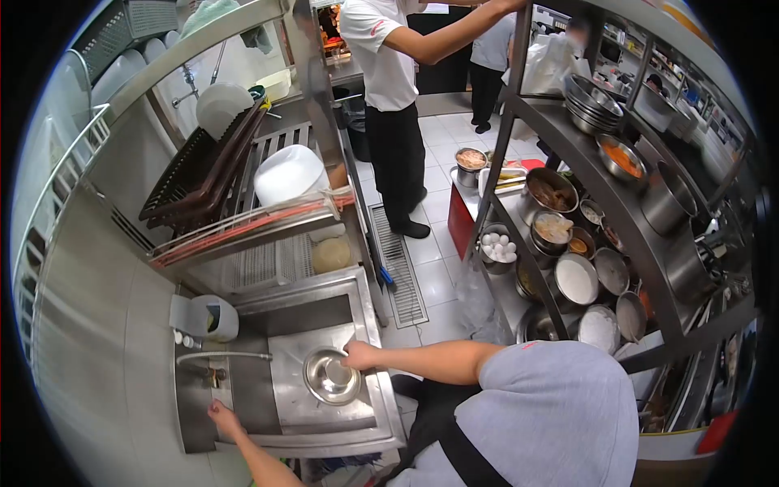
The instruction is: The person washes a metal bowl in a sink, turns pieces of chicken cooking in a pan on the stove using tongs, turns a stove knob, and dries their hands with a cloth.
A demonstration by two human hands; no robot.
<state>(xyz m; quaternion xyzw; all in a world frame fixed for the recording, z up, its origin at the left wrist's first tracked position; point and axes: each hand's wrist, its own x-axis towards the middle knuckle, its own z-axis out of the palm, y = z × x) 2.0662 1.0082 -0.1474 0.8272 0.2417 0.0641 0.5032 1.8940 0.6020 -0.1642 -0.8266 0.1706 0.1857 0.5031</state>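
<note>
My right hand is closed on the rim of a round stainless steel bowl, which is in the basin of the metal sink. A smaller round shape shows inside the bowl, and I cannot make out what it is. My left hand is at the sink's back ledge, just below the tap, with its fingers curled closed. What it holds, if anything, is hidden. The tap's long curved spout reaches out over the basin.
A white holder stands at the sink's corner. Above are a white container and dark racks. At right, a metal shelf holds bowls, with eggs and several pots nearby. A person stands beyond the floor drain.
</note>
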